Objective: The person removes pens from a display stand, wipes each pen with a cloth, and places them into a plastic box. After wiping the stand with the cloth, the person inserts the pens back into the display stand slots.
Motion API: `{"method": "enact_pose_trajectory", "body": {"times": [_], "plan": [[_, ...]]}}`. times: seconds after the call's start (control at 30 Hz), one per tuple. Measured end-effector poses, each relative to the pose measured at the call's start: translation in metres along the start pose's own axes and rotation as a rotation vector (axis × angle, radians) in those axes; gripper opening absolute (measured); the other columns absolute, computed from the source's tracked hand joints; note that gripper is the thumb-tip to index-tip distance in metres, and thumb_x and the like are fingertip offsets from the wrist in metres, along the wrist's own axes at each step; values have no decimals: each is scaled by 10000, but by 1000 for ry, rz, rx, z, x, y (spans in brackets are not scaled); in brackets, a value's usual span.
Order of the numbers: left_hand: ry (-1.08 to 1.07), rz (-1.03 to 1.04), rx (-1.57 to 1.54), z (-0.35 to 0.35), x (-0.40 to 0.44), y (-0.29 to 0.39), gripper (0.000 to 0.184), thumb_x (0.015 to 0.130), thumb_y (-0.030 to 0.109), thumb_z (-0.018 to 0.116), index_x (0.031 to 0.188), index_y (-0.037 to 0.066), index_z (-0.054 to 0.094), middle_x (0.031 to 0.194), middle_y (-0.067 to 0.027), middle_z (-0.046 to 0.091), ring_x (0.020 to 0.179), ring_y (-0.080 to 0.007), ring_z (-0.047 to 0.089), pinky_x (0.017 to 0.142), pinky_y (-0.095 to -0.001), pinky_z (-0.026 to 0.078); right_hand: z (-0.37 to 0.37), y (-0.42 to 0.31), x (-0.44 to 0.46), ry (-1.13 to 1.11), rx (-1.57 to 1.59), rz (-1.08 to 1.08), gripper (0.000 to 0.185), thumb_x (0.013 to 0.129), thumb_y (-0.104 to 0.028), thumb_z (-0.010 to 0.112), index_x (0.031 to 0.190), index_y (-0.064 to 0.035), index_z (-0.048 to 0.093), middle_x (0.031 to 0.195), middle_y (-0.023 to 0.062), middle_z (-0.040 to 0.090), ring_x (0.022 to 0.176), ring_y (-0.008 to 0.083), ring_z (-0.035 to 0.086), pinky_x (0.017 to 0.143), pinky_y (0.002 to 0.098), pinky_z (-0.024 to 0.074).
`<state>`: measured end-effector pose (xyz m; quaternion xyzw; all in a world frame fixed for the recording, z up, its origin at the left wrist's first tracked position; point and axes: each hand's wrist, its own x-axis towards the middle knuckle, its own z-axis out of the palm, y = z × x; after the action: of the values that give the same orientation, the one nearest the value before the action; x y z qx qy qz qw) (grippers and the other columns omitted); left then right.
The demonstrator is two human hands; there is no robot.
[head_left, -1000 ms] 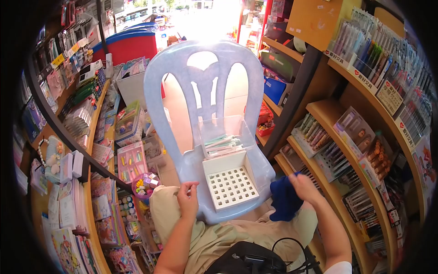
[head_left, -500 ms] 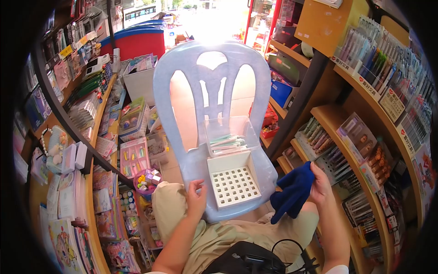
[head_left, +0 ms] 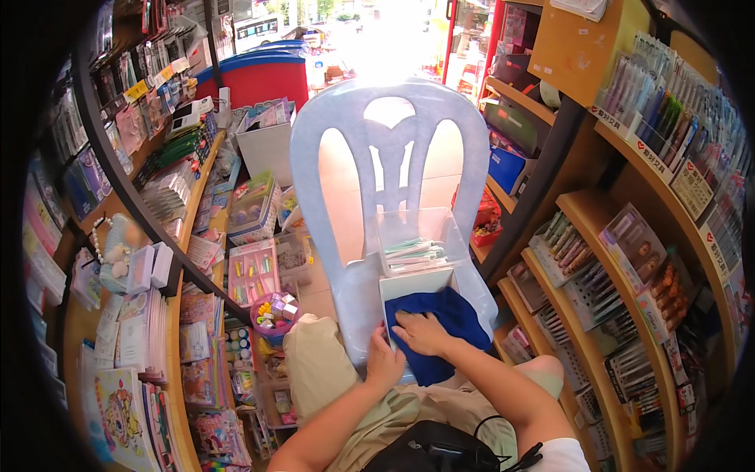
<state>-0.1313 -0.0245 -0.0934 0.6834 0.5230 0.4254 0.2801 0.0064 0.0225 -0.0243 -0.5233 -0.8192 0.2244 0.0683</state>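
A dark blue cloth [head_left: 454, 318] lies bunched over the white box [head_left: 422, 281] with the square-holed bottom, covering most of it and hanging over its near edge. My right hand [head_left: 423, 334] presses into the cloth, fingers bent on it inside the box. At the box's near left corner, my left hand [head_left: 386, 358] grips the side wall, its fingers partly hidden. Just behind the box stands a clear plastic bin [head_left: 417, 236] with several thin pale green and white pens in it. Both containers rest on the seat of a light blue plastic chair [head_left: 358, 295].
Curved wooden shelves [head_left: 586, 212] of pens rise on the right. Racks of notebooks and cards [head_left: 197, 338] line the left. Beside my left knee stands a purple basket [head_left: 275, 311] of small items. A black bag [head_left: 429, 448] sits at my waist.
My right hand has brought the blue cloth from the right side onto the white box. My left hand has moved right to the box's side. The view has shifted slightly.
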Motion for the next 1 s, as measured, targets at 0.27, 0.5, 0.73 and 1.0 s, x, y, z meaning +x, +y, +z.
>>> {"method": "enact_pose_trajectory", "body": {"times": [0.27,0.5,0.73,1.0], "plan": [[-9,56,-5,2,-5,14,448,860,30,494,1243,-15,265,1367,-358,287,1217,-466,403,1003,-435,352,-5,-2,-13,89,-159,288,534,927,-494,364,1212,-78,540,1226,159,555,1122,390,498,984,514,302],[-147,52,35,-13,-4,28,475,856,108,530,1268,-21,333,1338,-317,356,1205,-434,421,1002,-432,347,18,-4,-15,298,-322,523,720,873,-601,384,1189,30,527,1212,224,539,1105,460,472,1009,537,263],[-317,169,96,-27,-7,20,854,769,208,682,1379,-37,136,1340,-307,355,1212,-426,417,1009,-432,353,9,1,-28,170,-132,216,672,876,-587,383,1226,-34,535,1214,196,551,1123,460,463,1005,548,264],[-254,186,193,-22,-3,10,979,639,228,798,1364,15,174,1237,-300,456,1087,-444,501,925,-459,418,2,3,-76,185,-166,-314,332,870,-374,545,1046,-101,615,971,90,605,967,303,551,922,457,360]]}}
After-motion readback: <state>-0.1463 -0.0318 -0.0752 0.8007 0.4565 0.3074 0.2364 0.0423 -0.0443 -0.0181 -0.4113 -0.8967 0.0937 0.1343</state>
